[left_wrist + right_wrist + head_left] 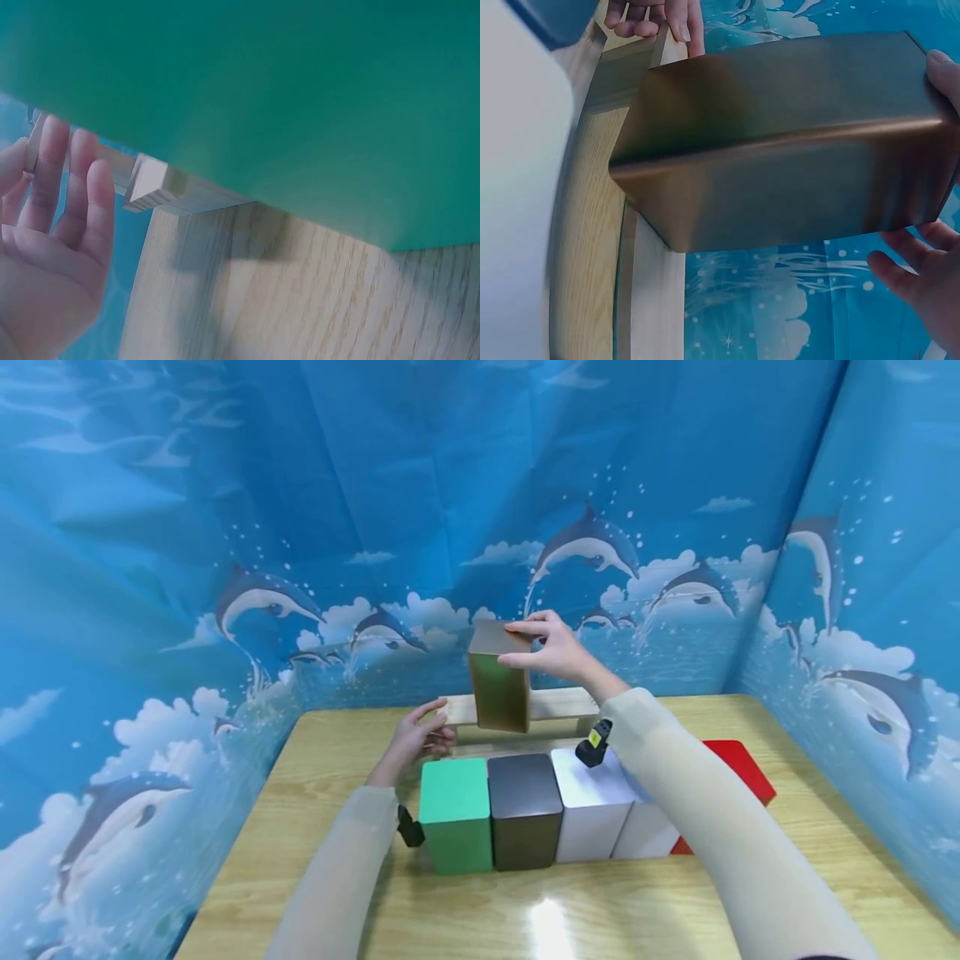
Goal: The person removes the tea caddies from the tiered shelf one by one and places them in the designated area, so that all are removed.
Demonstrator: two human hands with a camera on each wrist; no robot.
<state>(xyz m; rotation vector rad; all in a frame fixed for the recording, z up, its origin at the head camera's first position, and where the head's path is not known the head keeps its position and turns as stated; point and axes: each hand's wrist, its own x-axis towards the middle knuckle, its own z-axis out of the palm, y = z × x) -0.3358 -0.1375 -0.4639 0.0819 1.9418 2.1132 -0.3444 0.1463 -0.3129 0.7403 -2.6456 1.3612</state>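
My right hand (555, 652) grips the top of a bronze-coloured box (501, 689), thumb on the near side and fingers across the top. The box stands upright at the wooden rack's (562, 703) back rail; in the right wrist view its lower end (667, 165) overlaps the rail (658, 300), and I cannot tell whether they touch. At the rack's left end, my left hand (412, 735) pinches the rail between thumb and fingers. The left wrist view shows that hand (56, 240) beside a pale wooden rail end (150, 184).
A row stands in front of the rack: a green box (455, 818), a dark grey box (525, 814), a silver-white box (592, 802), another pale box (645, 831) and a red box (738, 764), partly behind my right sleeve. A dolphin-print curtain (375, 527) hangs behind the wooden table (315, 793).
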